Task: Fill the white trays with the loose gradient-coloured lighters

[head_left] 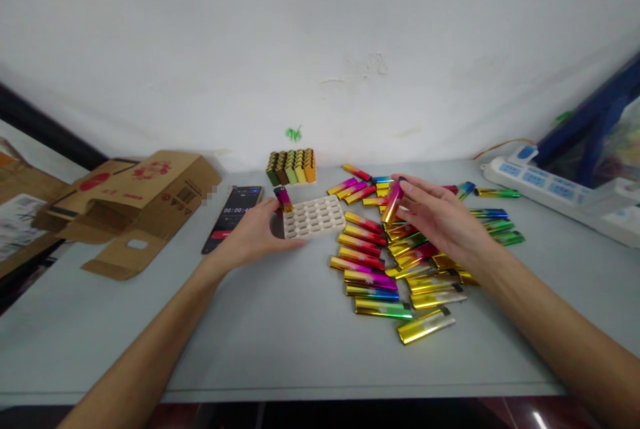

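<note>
My left hand (257, 232) grips the left end of a white tray (315, 219) with rows of slots, its thumb along the near edge. One purple-and-gold lighter (284, 199) stands upright in the tray's far left corner, beside my left fingers. My right hand (437, 212) pinches another purple-and-gold lighter (393, 203), held tilted above the pile to the right of the tray. Beneath and around that hand lie many loose metallic lighters (363, 245), shaded gold, red, purple, blue, green and silver. Part of the pile is hidden by my right hand and forearm.
A block of upright lighters (291, 167) stands by the wall. To the left are a phone (233, 215) showing a timer and an opened cardboard box (150, 195). A white power strip (560, 195) lies at the right. The table's front edge (320, 392) runs below.
</note>
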`<state>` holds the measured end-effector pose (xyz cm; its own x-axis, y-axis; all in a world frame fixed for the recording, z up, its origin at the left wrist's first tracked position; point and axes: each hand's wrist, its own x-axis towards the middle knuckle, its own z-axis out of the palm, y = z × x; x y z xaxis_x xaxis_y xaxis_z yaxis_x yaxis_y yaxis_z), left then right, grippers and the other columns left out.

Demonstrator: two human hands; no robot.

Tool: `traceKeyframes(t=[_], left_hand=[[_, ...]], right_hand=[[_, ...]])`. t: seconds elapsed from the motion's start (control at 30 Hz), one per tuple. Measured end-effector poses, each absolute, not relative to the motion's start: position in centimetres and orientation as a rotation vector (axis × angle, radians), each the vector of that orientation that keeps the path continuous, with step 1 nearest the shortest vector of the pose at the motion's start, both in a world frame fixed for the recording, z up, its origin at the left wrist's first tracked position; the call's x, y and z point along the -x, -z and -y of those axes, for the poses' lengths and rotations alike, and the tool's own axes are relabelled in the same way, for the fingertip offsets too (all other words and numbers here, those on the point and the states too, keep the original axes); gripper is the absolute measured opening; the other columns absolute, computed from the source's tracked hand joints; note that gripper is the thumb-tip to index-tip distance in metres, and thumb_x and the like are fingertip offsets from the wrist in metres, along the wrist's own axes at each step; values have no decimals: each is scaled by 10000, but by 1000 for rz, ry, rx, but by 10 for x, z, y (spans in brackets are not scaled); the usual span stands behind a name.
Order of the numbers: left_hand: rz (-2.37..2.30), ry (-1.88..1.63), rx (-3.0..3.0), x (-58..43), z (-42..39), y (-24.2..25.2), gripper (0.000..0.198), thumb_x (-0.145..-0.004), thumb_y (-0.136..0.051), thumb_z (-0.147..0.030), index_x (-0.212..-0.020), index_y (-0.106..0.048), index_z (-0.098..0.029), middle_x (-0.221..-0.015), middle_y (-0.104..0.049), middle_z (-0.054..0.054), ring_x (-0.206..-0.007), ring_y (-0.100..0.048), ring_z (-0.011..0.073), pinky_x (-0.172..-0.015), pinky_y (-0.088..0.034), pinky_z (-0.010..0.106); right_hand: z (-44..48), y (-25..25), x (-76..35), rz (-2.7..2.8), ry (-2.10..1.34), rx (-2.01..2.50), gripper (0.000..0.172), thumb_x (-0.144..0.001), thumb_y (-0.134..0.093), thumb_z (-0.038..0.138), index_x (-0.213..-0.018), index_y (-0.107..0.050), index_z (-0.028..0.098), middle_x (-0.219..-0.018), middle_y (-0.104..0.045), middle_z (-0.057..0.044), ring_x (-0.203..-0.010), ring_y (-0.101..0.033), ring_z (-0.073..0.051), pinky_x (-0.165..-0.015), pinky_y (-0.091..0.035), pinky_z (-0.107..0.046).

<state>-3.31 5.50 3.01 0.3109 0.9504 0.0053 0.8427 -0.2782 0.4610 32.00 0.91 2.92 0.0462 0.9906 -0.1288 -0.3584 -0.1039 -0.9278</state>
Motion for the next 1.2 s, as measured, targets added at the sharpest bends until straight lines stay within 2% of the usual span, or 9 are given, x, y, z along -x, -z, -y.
traceKeyframes(t=[0.17,0.33,0.4,0.47,0.53,0.67,0.8,1.0,1.2], left_hand=[[-1580,-431,-2231,30,-54,-28,782,-656,-873,-733,-1170,-697,-171,-1141,-739,129,-973,-707,355,-847,-577,455],[-1555,-473,-2240,25,-52,-26,748,-674,-878,-705,-1179,-692,-185,-1127,-750,105,-998,-720,351,-891,-587,443],[-1558,-474,-2237,24,-52,-25,746,-671,-876,-709,-1162,-689,-179,-1133,-751,111,-1009,-720,355,-907,-588,451],[-1565,-478,-2237,22,-51,-24,737,-669,-873,-717,-1133,-686,-176,-1140,-751,119,-1019,-720,359,-923,-588,463],[-1561,-486,-2240,21,-50,-23,727,-674,-871,-717,-1126,-685,-179,-1145,-752,122,-1028,-719,361,-929,-587,469],[-1536,-499,-2243,17,-49,-22,732,-691,-863,-710,-1155,-688,-170,-1158,-751,130,-1039,-719,367,-934,-587,482],[-1544,-495,-2258,15,-48,-23,708,-683,-855,-724,-1102,-689,-179,-1116,-743,126,-1025,-721,373,-936,-590,489],[-1550,-491,-2261,15,-49,-24,705,-672,-846,-736,-1077,-676,-186,-1084,-733,120,-1003,-717,365,-920,-592,485],[-1558,-493,-2284,15,-49,-25,674,-667,-857,-735,-1040,-681,-203,-1047,-734,105,-971,-713,352,-881,-594,467]], right_hand=[[-5,-27,-313,864,-1469,995,238,-852,-945,448,-928,-837,251,-1001,-813,-30,-884,-720,-168,-833,-653,-326],[5,-38,-303,940,-1520,873,324,-913,-878,528,-991,-688,277,-906,-772,11,-761,-700,-153,-727,-635,-304],[8,-42,-301,1012,-1515,884,355,-944,-834,565,-992,-619,286,-776,-680,58,-584,-578,-115,-534,-524,-232],[10,-44,-299,1092,-1484,942,394,-953,-810,602,-970,-580,282,-671,-530,98,-480,-383,-82,-414,-315,-185],[12,-45,-298,1177,-1407,1010,448,-939,-805,644,-921,-568,265,-638,-413,107,-488,-271,-77,-410,-193,-198],[14,-44,-296,1387,-1122,1141,562,-969,-707,711,-738,-533,230,-639,-363,70,-548,-267,-97,-454,-186,-268],[16,-39,-295,1568,-843,1283,560,-999,-637,611,-636,-411,249,-604,-322,61,-561,-269,-111,-510,-189,-310],[18,-39,-291,1671,-656,1389,452,-954,-550,511,-614,-389,260,-574,-357,51,-562,-324,-126,-553,-243,-320],[20,-40,-290,1728,-669,1391,442,-970,-547,493,-618,-434,251,-572,-410,42,-554,-358,-130,-546,-248,-318]])
